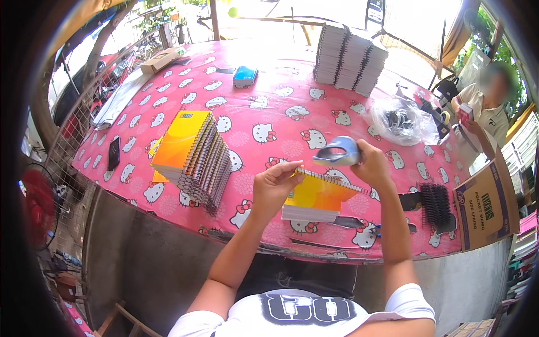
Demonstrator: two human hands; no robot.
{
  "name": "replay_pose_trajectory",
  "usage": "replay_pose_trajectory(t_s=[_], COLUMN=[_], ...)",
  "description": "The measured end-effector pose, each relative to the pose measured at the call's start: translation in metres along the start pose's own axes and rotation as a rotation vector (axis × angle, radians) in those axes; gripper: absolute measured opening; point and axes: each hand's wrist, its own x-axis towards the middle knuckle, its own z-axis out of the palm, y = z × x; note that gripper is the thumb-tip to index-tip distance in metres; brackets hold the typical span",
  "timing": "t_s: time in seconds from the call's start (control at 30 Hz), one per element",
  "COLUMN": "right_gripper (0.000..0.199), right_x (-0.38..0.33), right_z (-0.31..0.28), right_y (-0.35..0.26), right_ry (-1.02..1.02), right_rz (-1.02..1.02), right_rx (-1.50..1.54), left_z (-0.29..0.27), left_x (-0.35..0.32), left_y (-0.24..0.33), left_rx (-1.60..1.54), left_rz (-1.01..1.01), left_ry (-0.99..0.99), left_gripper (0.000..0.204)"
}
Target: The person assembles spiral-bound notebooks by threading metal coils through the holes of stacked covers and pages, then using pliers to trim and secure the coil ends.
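Observation:
A yellow-orange notebook [320, 194] lies on a small stack of white-edged pads in front of me. A spiral coil [331, 178] runs along its far edge, sticking out past the right end. My left hand [276, 187] is closed at the coil's left end, thumb and fingers pinched on the notebook's corner. Above the coil, my right hand [371, 164] grips a blue-grey rounded, hollow piece [338, 151] with an oval opening; its exact kind is unclear. To the left stands a tall stack of spiral notebooks [182, 140] with yellow-orange covers.
Several black coils [437, 205] lie at the right, beside a cardboard box [485, 208]. Tall stacks of bound pads [351, 62] and a clear plastic bag [401, 121] stand farther back. A blue pad [245, 76] and a phone [114, 153] rest leftward. Another person [488, 112] is at the right.

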Motion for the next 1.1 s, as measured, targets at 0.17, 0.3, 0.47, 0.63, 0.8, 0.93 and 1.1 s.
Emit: replay_pose_trajectory(t_s=[0.17, 0.3, 0.47, 0.63, 0.8, 0.93, 1.1], right_gripper=[0.023, 0.045, 0.073, 0.071, 0.065, 0.052, 0.038], right_x=[-0.048, -0.077, -0.141, -0.223, -0.225, -0.212, -0.177], right_z=[0.017, 0.008, -0.042, -0.042, -0.031, -0.011, -0.015], right_y=[0.074, 0.068, 0.065, 0.092, 0.07, 0.073, -0.002], right_ry=[-0.005, -0.065, -0.072, -0.229, -0.01, 0.058, 0.134], right_rz=[0.236, 0.143, 0.081, 0.243, 0.138, 0.173, 0.097], right_rx=[-0.374, -0.169, -0.292, -0.08, -0.491, -0.313, 0.169], left_z=[0.006, -0.002, -0.006, 0.019, 0.037, 0.039, 0.045], left_x=[0.006, 0.008, 0.007, 0.022, -0.008, -0.032, -0.04], left_y=[0.001, -0.01, 0.001, -0.002, 0.041, 0.025, 0.003], left_rx=[-0.147, -0.098, -0.166, -0.116, 0.516, 0.666, 0.678], left_rz=[-0.03, 0.055, 0.084, 0.092, 0.692, 0.724, 0.568], left_ry=[-0.107, -0.103, -0.083, -0.192, 0.033, -0.093, -0.094], left_gripper=[0.029, 0.025, 0.022, 0.02, 0.02, 0.018, 0.02])
